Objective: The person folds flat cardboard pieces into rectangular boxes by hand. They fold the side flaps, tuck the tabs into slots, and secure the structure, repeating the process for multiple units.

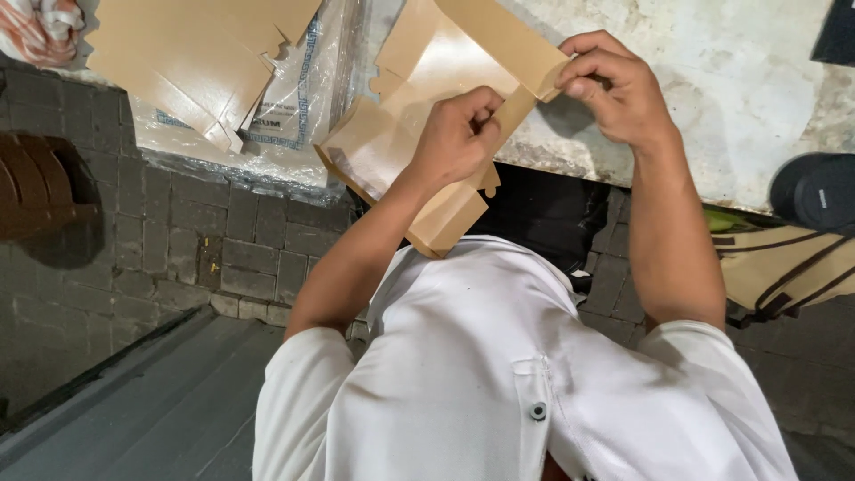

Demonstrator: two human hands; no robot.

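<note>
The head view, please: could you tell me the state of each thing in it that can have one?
Brown cardboard box blank: partly folded, held off the table by both hands.
Left hand: closed in a grip on the blank's middle.
Right hand: fingers pinching a flap at the blank's upper edge.
Stack of flat blanks: unfolded, lying on a plastic-wrapped bundle.
Black round object: resting at the table edge.

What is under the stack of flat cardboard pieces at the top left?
The cardboard stack lies on a clear plastic-wrapped bundle. Only its printed edge shows; the rest, and whatever supports it, is covered.
</note>
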